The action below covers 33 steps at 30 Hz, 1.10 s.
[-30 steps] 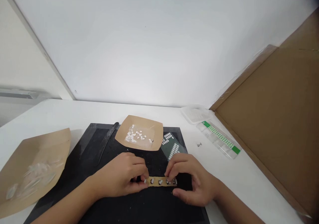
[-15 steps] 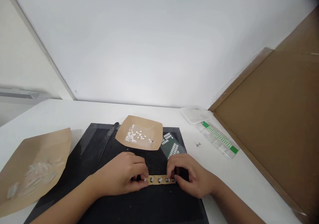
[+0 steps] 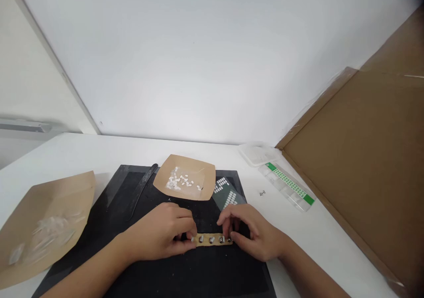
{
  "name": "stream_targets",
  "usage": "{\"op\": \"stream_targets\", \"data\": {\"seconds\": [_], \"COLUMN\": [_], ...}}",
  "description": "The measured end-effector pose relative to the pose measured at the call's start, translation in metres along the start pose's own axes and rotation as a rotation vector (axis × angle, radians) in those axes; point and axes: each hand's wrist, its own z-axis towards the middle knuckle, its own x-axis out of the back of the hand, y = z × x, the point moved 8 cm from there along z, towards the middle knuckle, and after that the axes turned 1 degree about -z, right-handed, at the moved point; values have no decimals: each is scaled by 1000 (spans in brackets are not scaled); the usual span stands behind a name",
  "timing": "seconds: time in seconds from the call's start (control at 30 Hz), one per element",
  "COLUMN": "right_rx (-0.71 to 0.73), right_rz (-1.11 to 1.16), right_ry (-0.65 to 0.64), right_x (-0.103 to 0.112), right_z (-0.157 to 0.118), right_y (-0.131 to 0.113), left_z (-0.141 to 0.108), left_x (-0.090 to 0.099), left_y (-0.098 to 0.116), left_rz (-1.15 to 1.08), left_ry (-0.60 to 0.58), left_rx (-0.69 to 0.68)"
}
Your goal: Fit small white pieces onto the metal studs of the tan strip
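Observation:
A narrow yellowish strip lies across the black mat, with several round metal studs along it and small translucent pieces on most of them. My left hand has its thumb and index finger closed on the strip's left end, where a small pale piece shows by the fingertips. Over the strip's right end is my right hand. Its index finger is raised and apart from the thumb, while the thumb and another fingertip stay close to the last stud. I see nothing held between the right fingers.
Behind my hands, a brown paper tray holds small white ovals. A dark file and a green sheet of white oval stickers flank it. Left stands a larger paper tray; right lie metal bits and a clear case.
My right index finger has lifted off the strip and moved slightly left, away from the thumb. The left hand has kept its grip in place.

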Motion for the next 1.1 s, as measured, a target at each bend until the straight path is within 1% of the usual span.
{"op": "stream_targets", "data": {"seconds": [0.13,0.2,0.27,0.33,0.43,0.5,0.57,0.63,0.73,0.9,1.0,1.1], "right_rx": [-22,-45,-77,-105,-156,-199,-239,-272,-293,-244,-216,-208], "right_rz": [42,49,16,-69,-243,-317,-355,-381,-419,-486,-517,-558], "right_ry": [-24,-8,49,129,239,304,377,435,473,482,457,406], "right_x": [1,2,6,12,26,37,49,59,66,65,63,60], "right_z": [0,1,2,2,1,-2,-5,-8,-11,-9,-7,-6], "right_y": [1,3,8,15,25,31,36,40,45,46,44,42], "left_z": [1,1,2,1,0,-1,-2,-4,-5,-8,-11,-16], "left_x": [1,1,1,2,4,7,13,21,30,37,41,46], "left_y": [-1,0,1,2,2,4,7,13,20,21,19,12], "left_rz": [0,2,9,11,17,21,26,34,64,215,316,352], "left_ry": [12,14,19,28,46,74,136,222,330,453,535,624], "left_rx": [-6,-11,-10,-14,-43,-79,-133,-191,-230,-218,-196,-134]}}
